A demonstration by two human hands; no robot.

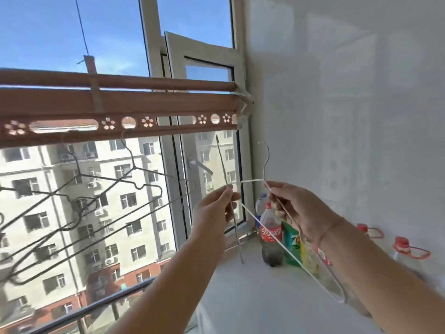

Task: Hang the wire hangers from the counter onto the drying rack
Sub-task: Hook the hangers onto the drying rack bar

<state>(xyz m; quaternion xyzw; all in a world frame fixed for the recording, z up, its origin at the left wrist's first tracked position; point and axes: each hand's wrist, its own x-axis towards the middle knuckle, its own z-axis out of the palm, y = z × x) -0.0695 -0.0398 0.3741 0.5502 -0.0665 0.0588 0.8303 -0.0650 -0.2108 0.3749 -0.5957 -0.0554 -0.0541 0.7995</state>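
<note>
Wire hanger (277, 239), hook at twelve o'clock, long axis toward five, is pinched by right hand (296, 206); grey wire (222, 162) by left hand (216, 213).

Place: a flat's enclosed balcony, used for laundry; you stand at its corner.
Signs: drying rack (120, 104) with flower cut-outs overhead in front of you; wire hangers (96, 196) hooked under it; white-framed window (154, 44), one pane swung open; apartment block (108, 237) outside; white counter (240, 297) with soft-drink bottles (271, 235) against a plain white wall (349, 92).
</note>
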